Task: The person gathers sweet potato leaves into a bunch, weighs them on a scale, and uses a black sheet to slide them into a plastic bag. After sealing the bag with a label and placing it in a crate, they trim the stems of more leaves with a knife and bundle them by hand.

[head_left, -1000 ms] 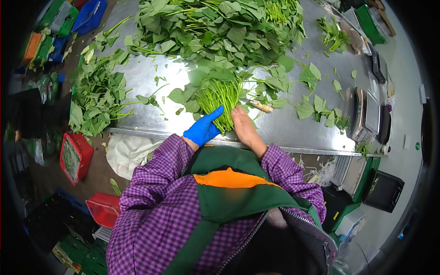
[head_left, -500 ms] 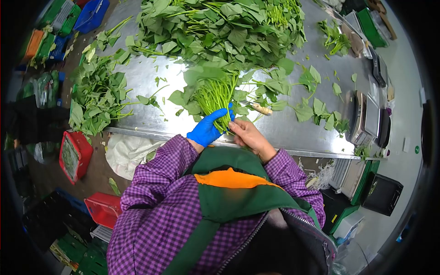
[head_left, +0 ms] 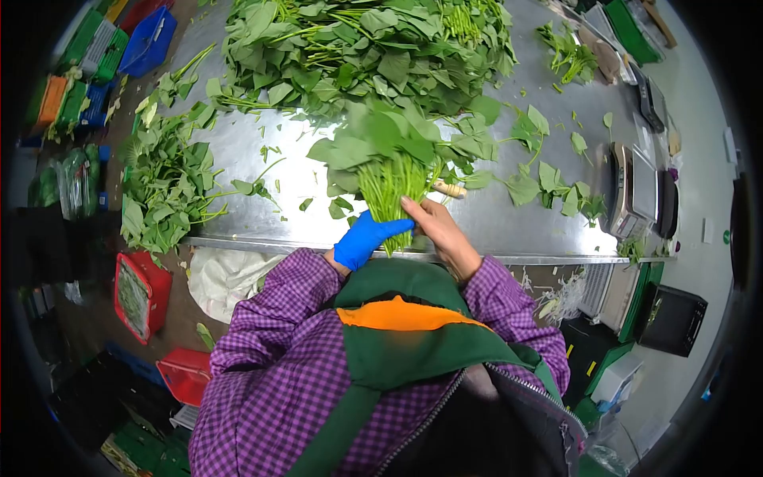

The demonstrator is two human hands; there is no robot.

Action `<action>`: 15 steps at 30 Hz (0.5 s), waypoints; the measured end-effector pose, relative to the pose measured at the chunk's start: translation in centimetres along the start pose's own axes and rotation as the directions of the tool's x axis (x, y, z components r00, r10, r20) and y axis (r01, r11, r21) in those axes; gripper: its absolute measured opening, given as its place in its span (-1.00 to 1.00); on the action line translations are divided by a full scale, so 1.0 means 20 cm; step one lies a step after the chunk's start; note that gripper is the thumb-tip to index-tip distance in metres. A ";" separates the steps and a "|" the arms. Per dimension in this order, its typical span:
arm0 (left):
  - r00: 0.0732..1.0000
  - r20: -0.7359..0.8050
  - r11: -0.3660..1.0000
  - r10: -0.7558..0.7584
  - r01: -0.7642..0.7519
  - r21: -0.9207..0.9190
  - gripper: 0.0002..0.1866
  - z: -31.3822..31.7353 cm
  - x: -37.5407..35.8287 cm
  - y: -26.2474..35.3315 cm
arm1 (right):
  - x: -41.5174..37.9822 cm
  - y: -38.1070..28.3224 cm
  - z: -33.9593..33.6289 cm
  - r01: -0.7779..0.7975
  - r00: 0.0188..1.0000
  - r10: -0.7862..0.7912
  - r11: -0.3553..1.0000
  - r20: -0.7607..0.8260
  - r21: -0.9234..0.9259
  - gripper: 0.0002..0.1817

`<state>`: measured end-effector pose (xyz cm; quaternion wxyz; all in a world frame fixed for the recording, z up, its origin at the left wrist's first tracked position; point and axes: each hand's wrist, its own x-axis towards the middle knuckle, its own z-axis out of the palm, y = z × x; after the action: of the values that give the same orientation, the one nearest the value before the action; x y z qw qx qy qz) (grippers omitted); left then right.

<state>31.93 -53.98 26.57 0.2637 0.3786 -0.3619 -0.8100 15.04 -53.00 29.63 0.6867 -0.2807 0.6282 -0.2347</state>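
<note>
A bunch of leafy greens [head_left: 387, 187] stands nearly upright over the table's near edge, leaves at the far end and pale green stems toward me. My left hand [head_left: 367, 242], in a blue glove, is closed around the lower stems. My bare right hand [head_left: 442, 235] grips the same stems from the right, its thumb lying along them and its other fingers mostly hidden. Just beyond that hand, a wooden handle [head_left: 450, 189] lies on the table; whatever it belongs to is covered by the greens.
A large heap of greens [head_left: 366, 56] covers the far middle of the metal table [head_left: 306, 226]. Another pile [head_left: 167, 179] hangs at the left edge. Loose sprigs [head_left: 548, 187] and a scale [head_left: 636, 195] lie right. Red crates [head_left: 143, 296] and a white sack [head_left: 226, 282] are below left.
The bunch has come slightly toward me and to the right, and it is now straighter, with its leaves showing more. Both hands still hold it. The camera view has shifted a little.
</note>
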 end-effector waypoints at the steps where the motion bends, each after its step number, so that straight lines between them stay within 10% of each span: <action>1: 1.000 0.007 1.000 -0.002 0.002 0.003 -0.54 -0.01 0.00 -0.01 | 0.04 0.03 0.01 0.001 1.000 -0.001 1.000 -0.006 0.005 -0.33; 3: 0.968 0.045 0.932 -0.249 0.252 -0.261 -0.52 -0.02 0.00 -0.01 | 0.15 0.16 0.01 -0.099 0.980 0.136 0.967 -0.148 0.236 -0.49; 9: 0.951 0.147 0.766 -0.273 0.307 -0.565 -0.45 -0.06 -0.01 -0.03 | 0.13 0.18 0.04 -0.068 0.996 0.086 0.873 -0.016 0.483 -0.47; 13: 0.925 0.250 0.738 -0.285 0.378 -0.559 -0.37 -0.08 -0.01 -0.04 | 0.18 0.26 0.01 -0.079 0.997 0.067 0.932 0.046 0.354 -0.30; 15: 0.905 0.242 0.729 -0.349 0.425 -0.537 -0.36 -0.10 -0.02 -0.06 | 0.14 0.23 -0.03 0.041 0.999 -0.042 0.996 -0.014 -0.077 -0.27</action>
<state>33.49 -53.80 24.94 0.1679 0.2965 -0.0276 -0.9397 14.68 -51.56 24.39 0.6655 -0.3179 0.6361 -0.2269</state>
